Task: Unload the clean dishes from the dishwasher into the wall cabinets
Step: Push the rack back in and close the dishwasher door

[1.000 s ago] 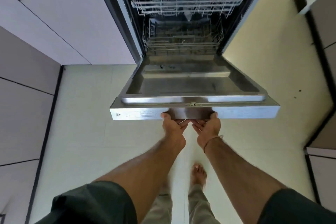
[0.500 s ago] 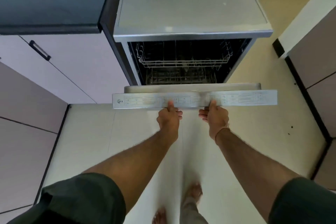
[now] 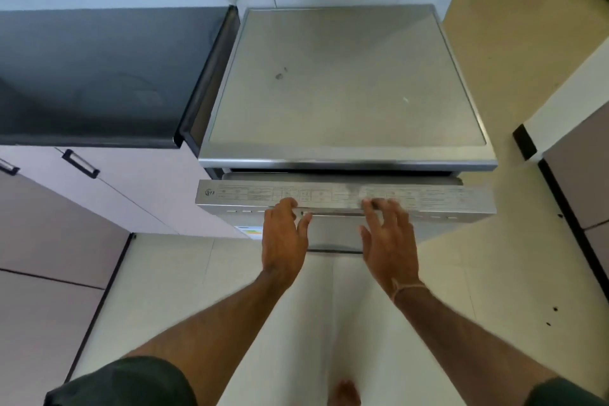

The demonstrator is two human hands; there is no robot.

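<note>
The steel dishwasher (image 3: 346, 82) stands in front of me, seen from above. Its door (image 3: 342, 196) is nearly upright, with only a narrow dark gap left under the top panel. The racks inside are hidden. My left hand (image 3: 285, 237) lies flat on the door's front with its fingertips at the top edge strip. My right hand (image 3: 390, 237) rests beside it with fingers spread against the same edge. Neither hand holds anything. No dishes are in view.
A dark countertop (image 3: 99, 76) with pale drawers (image 3: 108, 188) and black handles adjoins the dishwasher on the left. Another cabinet run (image 3: 580, 155) stands on the right. Cream floor tiles lie below, with my bare foot (image 3: 344, 391) near the bottom edge.
The door has swung up from flat open to almost upright. My hands went from under its front lip to flat against its outer face. The racks are no longer visible.
</note>
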